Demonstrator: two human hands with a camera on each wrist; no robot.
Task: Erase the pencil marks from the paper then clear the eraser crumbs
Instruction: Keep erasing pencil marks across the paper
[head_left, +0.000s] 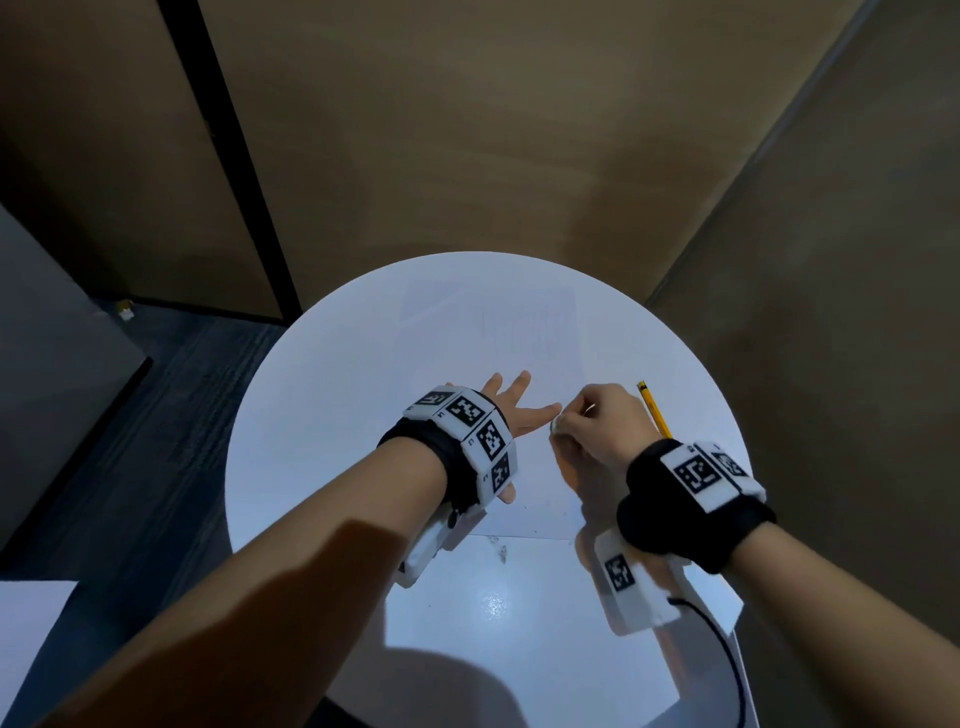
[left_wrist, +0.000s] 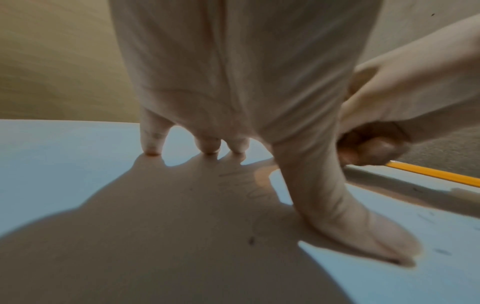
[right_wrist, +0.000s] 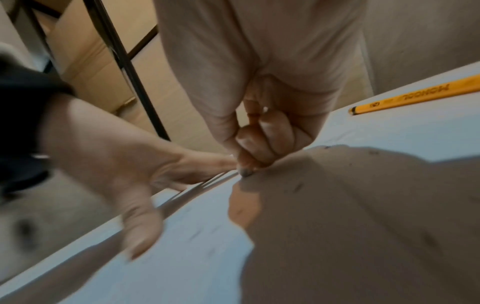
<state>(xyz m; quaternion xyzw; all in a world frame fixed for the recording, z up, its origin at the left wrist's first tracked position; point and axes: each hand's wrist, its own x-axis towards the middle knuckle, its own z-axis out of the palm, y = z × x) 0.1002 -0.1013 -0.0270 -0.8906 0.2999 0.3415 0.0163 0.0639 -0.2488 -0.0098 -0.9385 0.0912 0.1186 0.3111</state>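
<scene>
I see my left hand (head_left: 511, 410) laid flat on the sheet of paper (head_left: 524, 512), fingers straight and spread, their tips (left_wrist: 153, 144) and the thumb pressing the sheet down onto the round white table (head_left: 322, 374). My right hand (head_left: 605, 423) sits just beside it, fingers curled tight and pinching a small grey-tipped eraser (right_wrist: 246, 171) whose end touches the paper near the left index finger. Faint pencil marks (head_left: 524, 332) cover the far part of the sheet, and more scribbles (left_wrist: 249, 185) show under the left palm. Dark eraser crumbs (head_left: 501, 552) lie on the table just past the paper's near edge. A yellow Mongol pencil (head_left: 653, 409) lies on the table beside the right hand, apart from it.
</scene>
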